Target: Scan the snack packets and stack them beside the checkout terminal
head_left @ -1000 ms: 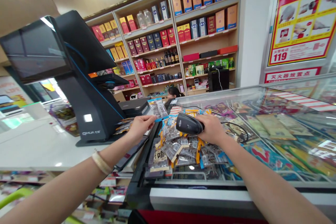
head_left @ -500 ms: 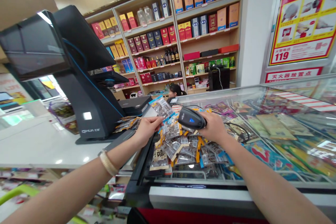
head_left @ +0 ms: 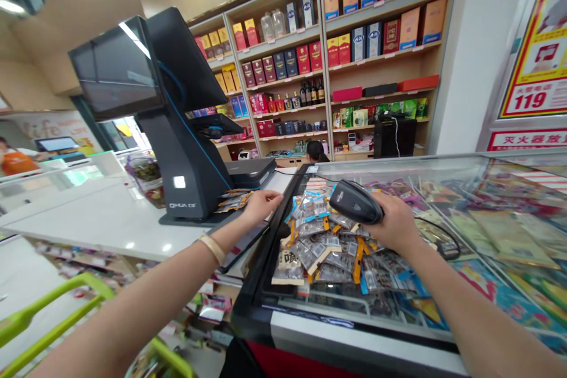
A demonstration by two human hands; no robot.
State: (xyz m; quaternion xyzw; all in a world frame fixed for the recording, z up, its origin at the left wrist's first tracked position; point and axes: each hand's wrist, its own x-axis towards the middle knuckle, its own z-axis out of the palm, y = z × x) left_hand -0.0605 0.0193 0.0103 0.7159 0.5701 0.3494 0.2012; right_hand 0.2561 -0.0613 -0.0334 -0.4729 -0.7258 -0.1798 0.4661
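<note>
The left hand (head_left: pixel 262 207), loosely curled and seemingly empty, had best flatten a far-side packet (head_left: pixel 315 208) squarely before the scanner (head_left: pixel 353 201) gripped in the right hand (head_left: pixel 393 221).

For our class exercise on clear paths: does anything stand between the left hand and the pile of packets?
Only the black rim of the glass-topped case runs between the left hand and the pile of packets; nothing visible rises between them. The scanner in the right hand is off toward the pile's far right.
</note>
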